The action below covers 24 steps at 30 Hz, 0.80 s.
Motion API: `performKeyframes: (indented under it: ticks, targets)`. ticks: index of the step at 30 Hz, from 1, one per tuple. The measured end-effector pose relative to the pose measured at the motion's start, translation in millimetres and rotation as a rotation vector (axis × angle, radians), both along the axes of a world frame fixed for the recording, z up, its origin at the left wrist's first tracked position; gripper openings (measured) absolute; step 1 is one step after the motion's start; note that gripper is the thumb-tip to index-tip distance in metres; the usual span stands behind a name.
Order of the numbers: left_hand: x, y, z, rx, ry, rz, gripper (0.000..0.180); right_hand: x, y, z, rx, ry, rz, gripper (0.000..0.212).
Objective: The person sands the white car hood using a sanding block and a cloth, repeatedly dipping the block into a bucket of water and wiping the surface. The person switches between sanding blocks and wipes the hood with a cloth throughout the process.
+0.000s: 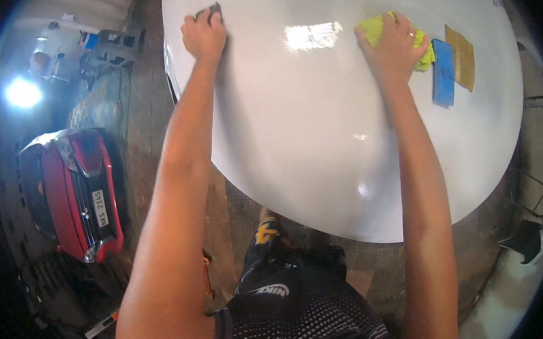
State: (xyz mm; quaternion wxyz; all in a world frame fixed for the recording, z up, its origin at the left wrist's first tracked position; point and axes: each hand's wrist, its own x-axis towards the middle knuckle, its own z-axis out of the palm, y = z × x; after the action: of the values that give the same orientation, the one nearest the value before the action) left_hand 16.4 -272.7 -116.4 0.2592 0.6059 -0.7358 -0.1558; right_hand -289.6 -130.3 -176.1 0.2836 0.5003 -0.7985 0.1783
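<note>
A glossy white car panel (306, 124) with a curved edge spreads out before me. On its far left part, my left hand (204, 38) has its fingers curled over a small dark pad (215, 9); most of the pad is hidden under them. Farther right, my right hand (393, 49) presses a crumpled yellow-green cloth (372, 29) to the surface, and folds of it stick out around the fingers. Just right of the cloth lies a flat blue block (443, 75). Beside that block rests a brown sheet (464, 59), which looks like sandpaper.
A red car (67, 188) stands on the floor at the left. Beyond it shine a bright lamp (24, 92) and a grey stand (118, 47) with a blue-banded container (89, 40). My legs are close to the panel's near edge.
</note>
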Motion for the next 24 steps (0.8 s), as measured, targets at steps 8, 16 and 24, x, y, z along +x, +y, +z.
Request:
performKeyframes:
  ticks: [8, 16, 24]
  targets:
    - [-21, 87, -66, -0.199, -0.169, -0.072, 0.036, -20, 7, 2, 0.008, 0.041, -0.004, 0.068]
    - [4, 143, -97, -0.359, -0.156, -0.140, 0.040, -22, 5, -1, 0.038, 0.084, -0.029, 0.071]
    - [42, 46, -67, -0.511, -0.219, 0.172, 0.030, -5, -2, -2, 0.016, 0.087, 0.043, 0.071]
